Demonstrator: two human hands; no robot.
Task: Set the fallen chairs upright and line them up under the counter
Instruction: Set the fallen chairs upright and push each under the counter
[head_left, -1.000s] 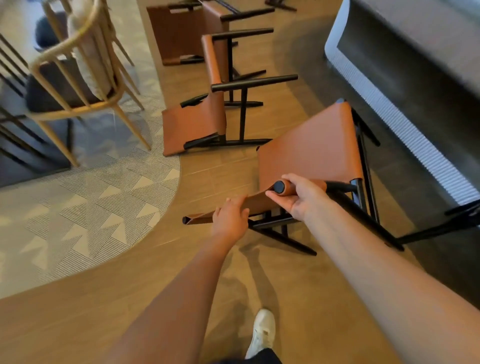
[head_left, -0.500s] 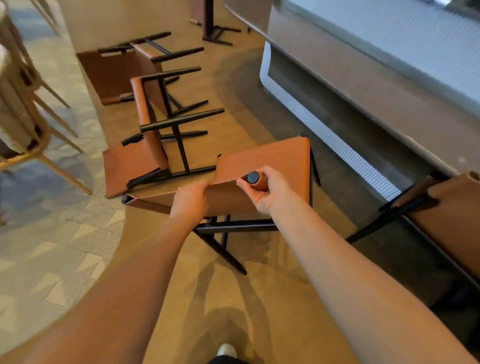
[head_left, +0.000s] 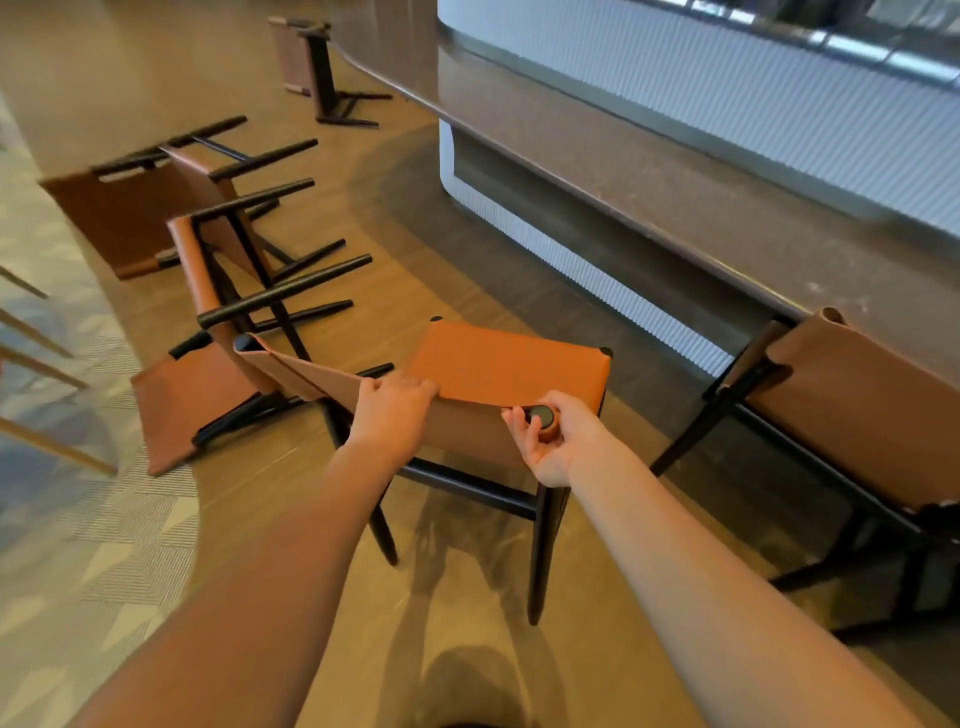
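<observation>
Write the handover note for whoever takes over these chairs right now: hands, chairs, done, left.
Left hand: gripping the top edge of the held chair's leather backrest.
Right hand: wrapped round the backrest's right end post.
Held chair: upright, legs at the floor, seat facing the counter, not yet tucked under it.
Done: one chair at right already sits against the counter; another stands by it far off.
Left: push the held chair in beside the right one, then raise the two fallen chairs, the near one and the far one, and line them up.
</observation>
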